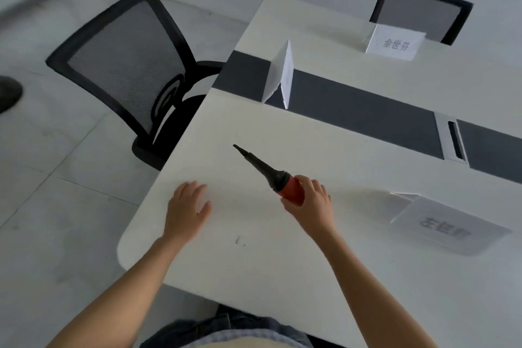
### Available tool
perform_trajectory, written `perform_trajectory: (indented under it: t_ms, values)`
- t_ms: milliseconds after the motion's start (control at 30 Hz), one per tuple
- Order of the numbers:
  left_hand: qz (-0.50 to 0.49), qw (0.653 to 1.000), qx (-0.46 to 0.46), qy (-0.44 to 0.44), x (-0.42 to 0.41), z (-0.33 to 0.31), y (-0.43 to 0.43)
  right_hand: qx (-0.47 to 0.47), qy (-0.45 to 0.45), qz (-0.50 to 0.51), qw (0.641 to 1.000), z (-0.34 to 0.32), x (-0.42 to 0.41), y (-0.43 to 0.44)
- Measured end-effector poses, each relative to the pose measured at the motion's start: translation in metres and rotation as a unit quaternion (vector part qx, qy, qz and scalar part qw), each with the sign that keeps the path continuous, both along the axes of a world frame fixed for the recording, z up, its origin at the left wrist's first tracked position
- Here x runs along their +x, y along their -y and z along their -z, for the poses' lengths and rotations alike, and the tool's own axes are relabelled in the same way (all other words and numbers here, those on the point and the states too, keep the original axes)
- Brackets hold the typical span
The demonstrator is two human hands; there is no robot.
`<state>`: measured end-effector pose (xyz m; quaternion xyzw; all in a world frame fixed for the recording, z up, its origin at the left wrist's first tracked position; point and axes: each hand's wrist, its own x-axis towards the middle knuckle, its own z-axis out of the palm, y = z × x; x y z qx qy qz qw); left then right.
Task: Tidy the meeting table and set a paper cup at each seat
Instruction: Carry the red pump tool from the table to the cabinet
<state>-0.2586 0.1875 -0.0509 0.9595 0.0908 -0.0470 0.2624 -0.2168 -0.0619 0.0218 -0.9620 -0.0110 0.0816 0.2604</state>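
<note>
My right hand (312, 202) grips the red bulb of a hand air blower (271, 174). Its long black nozzle points up and to the left, just over the white meeting table (254, 277). My left hand (186, 206) lies flat on the tabletop with straight fingers, to the left of the blower. A few small dark specks (238, 241) sit on the table between my forearms. No paper cup is in view.
Three white folded name cards stand on the table: one at right (449, 224), one on the dark centre strip (279, 76), one at the far side (395, 42). A cable slot (453, 140) sits in the strip. Black mesh chairs stand at left (127, 65) and far side (421, 10).
</note>
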Motion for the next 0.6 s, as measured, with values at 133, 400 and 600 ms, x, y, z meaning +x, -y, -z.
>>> perform_trajectory:
  t_ms: [133, 400, 600]
  values:
    - [-0.1, 0.991, -0.082, 0.024, -0.079, -0.011, -0.022, 0.038, -0.008, -0.041, 0.998, 0.004, -0.049, -0.049]
    - [-0.414, 0.894, -0.164, 0.051, -0.263, -0.039, -0.097, 0.08, -0.009, -0.184, 0.98, 0.002, -0.151, -0.158]
    - [-0.53, 0.828, -0.163, 0.084, -0.36, -0.047, -0.129, 0.108, -0.039, -0.258, 0.959, 0.006, -0.226, -0.215]
